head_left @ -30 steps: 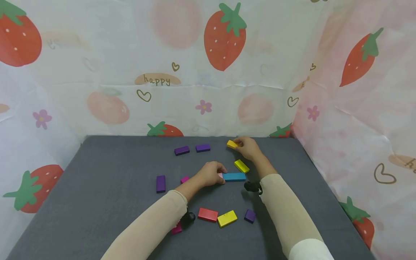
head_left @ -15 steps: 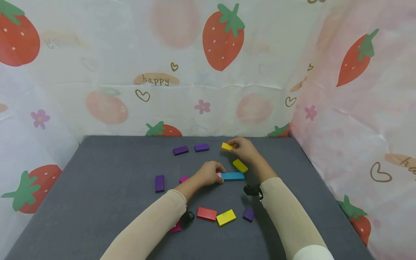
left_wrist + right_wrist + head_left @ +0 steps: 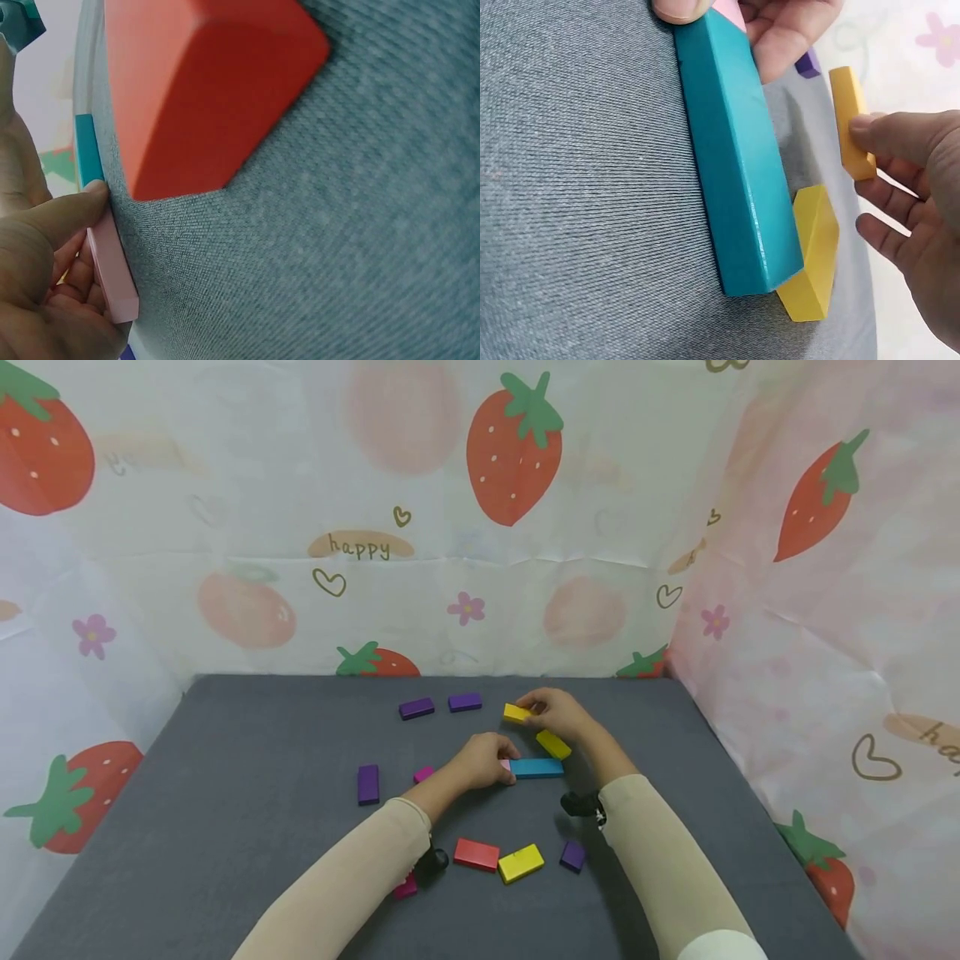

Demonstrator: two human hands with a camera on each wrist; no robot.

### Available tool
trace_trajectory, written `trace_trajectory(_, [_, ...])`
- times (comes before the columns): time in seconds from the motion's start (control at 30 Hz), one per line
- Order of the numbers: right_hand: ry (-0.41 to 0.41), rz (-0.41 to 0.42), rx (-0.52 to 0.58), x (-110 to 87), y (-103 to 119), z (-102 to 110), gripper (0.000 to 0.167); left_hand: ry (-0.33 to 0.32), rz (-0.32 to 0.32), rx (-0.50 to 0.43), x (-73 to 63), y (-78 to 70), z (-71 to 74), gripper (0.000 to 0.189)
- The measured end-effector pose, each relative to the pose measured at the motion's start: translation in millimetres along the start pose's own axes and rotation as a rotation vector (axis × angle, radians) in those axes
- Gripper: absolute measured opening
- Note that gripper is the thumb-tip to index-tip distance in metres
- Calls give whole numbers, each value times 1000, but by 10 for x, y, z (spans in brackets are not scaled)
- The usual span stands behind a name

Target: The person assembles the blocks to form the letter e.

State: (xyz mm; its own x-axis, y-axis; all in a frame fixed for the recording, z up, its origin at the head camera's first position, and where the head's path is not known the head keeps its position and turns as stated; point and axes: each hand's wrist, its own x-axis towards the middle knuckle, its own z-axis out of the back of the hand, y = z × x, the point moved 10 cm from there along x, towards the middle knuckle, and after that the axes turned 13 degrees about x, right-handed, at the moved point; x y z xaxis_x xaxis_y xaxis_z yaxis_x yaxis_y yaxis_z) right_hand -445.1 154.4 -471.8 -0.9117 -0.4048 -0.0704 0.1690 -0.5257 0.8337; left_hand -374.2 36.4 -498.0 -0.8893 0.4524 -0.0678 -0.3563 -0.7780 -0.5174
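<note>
Left hand [image 3: 478,762] pinched pink block [image 3: 116,277], end to end with blue block [image 3: 536,768]; right hand [image 3: 558,714] pinched orange-yellow block [image 3: 847,105], apparently lifted. Called for: steady left hold, lemon-yellow block [image 3: 553,745] unbumped.

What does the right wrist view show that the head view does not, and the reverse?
Only the right wrist view shows the palm side of the right hand.
Only the head view shows the red block, magenta blocks and the "happy" print.
Both show the left hand, the blue block and the yellow block that the right hand pinches.
</note>
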Motion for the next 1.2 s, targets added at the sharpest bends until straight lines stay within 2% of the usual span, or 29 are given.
trace_trajectory(0.47, [25,-3,-47,22,-64,-86,35,-10,-15,-17,-1,8,-2,32])
trace_trajectory(1.2, [60,-46,-36,13,-161,-159,34,-7,-21,-13,7,13,-8,33])
